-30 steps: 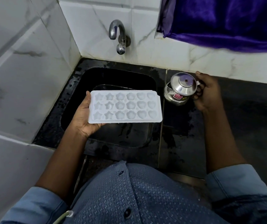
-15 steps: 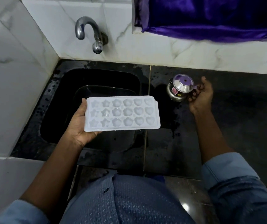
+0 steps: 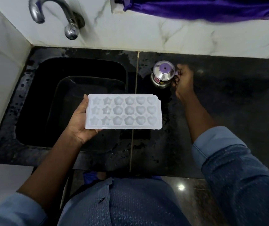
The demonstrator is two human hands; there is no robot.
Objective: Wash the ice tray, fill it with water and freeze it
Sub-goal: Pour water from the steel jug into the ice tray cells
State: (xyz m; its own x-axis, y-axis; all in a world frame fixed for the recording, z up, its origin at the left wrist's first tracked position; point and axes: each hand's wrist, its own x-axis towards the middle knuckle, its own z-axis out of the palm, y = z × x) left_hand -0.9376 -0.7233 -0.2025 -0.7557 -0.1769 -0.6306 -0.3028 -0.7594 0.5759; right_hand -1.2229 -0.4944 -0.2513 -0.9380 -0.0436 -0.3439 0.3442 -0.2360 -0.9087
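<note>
Home kitchen: black sink (image 3: 32,98), tap (image 3: 52,15), marble-tiled walls (image 3: 146,35).

the left hand (image 3: 80,123) holds the white ice tray (image 3: 124,111) flat by one end, over the edge of the black sink (image 3: 32,95). the right hand (image 3: 183,80) grips the handle of a little shiny pot (image 3: 163,75), lid on, standing on the black counter (image 3: 228,103).

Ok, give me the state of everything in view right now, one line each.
ice tray: held level, cavities up; contents unclear
left hand: grips the ice tray's left end
steel pot: upright on the counter, lid on
right hand: fingers curled at the steel pot's handle
tap: no water running
counter: wet patches
</note>
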